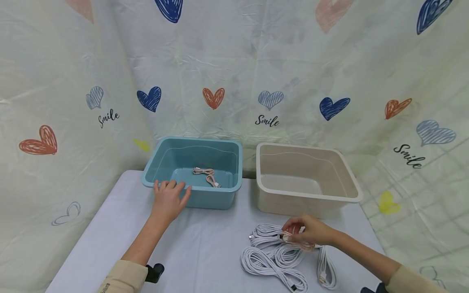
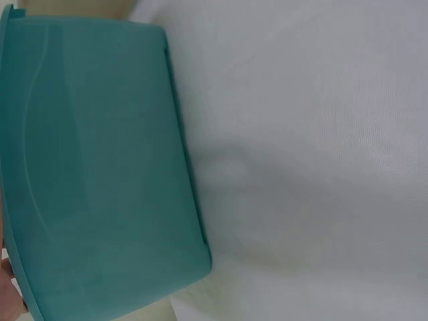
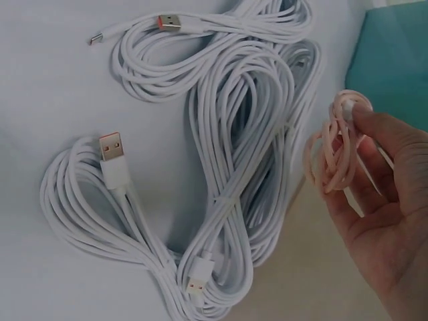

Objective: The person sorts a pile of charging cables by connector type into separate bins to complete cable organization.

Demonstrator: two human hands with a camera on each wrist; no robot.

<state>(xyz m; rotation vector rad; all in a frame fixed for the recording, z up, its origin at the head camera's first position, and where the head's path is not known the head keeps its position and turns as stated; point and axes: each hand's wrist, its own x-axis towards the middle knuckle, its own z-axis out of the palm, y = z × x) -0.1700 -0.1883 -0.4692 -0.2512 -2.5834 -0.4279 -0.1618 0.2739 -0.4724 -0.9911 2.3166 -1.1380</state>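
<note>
My left hand (image 1: 167,203) rests on the front rim of the blue bin (image 1: 210,199), fingers spread along the edge. In the left wrist view the fingertips (image 2: 9,297) show beside the bin's rim. Inside that bin lies a small coiled pinkish charging cable (image 1: 203,171). My right hand (image 1: 311,231) pinches another coiled pinkish charging cable (image 3: 334,150) between thumb and fingers. It is held above a pile of coiled white charging cables (image 1: 271,260). Their USB plugs (image 3: 114,160) show in the right wrist view.
A beige bin (image 1: 307,197) stands to the right of the blue one, behind the white cables. Both bins sit on a white-covered table (image 1: 205,244). A curtain printed with hearts (image 1: 227,53) hangs behind and at the sides.
</note>
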